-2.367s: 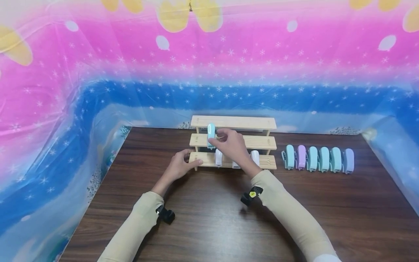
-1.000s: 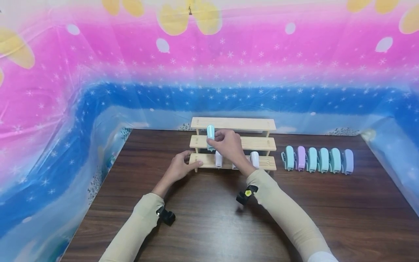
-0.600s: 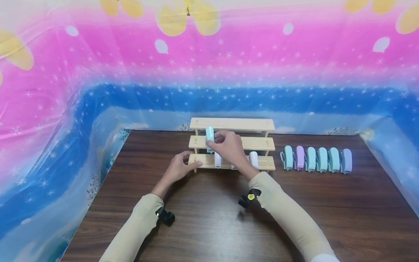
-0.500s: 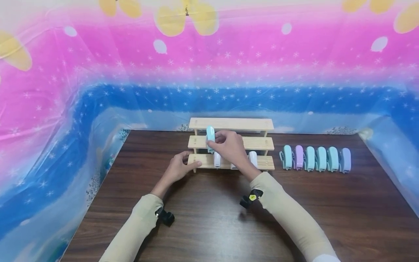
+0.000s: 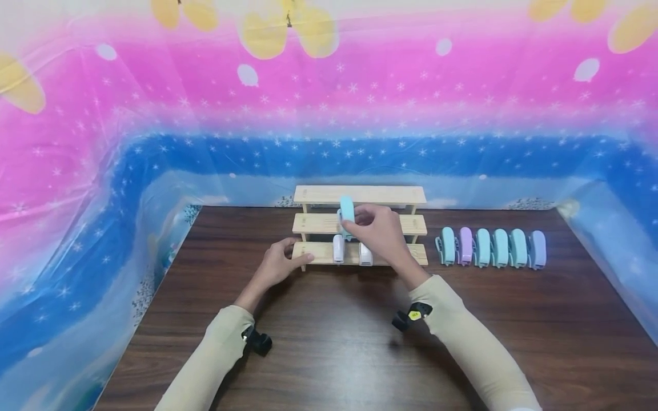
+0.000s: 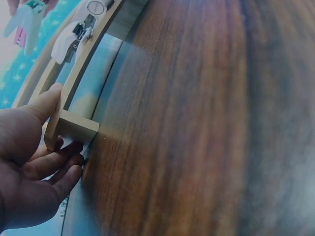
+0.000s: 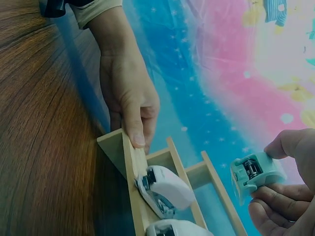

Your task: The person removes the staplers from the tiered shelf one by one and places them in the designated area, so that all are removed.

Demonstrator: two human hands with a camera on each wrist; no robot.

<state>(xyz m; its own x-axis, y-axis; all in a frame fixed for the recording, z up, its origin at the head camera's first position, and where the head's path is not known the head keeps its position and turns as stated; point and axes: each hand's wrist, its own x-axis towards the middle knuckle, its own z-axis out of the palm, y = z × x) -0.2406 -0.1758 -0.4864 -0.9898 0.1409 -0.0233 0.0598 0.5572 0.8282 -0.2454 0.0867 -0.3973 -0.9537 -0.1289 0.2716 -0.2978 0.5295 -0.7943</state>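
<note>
head view: whole scene at once. three-tier wooden rack (image 5: 360, 194) at the far edge of a dark wood-grain table (image 5: 334, 342), a row of six staplers (image 5: 490, 248) in teal and lilac standing well apart to its right, two white staplers (image 5: 338, 249) on the lowest tier, starry pink and blue sheeting (image 5: 154, 114) all around.

left wrist view only: underside of the rack's end, a square foot block, thumb laid along the bottom slat, fingers curled under it. right wrist view only: open mouth of the teal stapler (image 7: 253, 176) with its metal insides, and the rounded glossy shells of the white ones clipped over the slat edge.

left hand (image 5: 277, 265) gripping the left end of the bottom tier, thumb on top, fingers below. right hand (image 5: 380, 231) pinching the teal stapler (image 5: 347, 210) between thumb and fingertips, upright, in front of the middle tier and above the two white ones; contact with the middle slat not clear from any view.

rack of pale unfinished wood, flat slats on thin uprights. staplers smooth plastic, short and humped. beige sleeves (image 5: 462, 337) on both arms, small black cameras strapped at the wrists.
</note>
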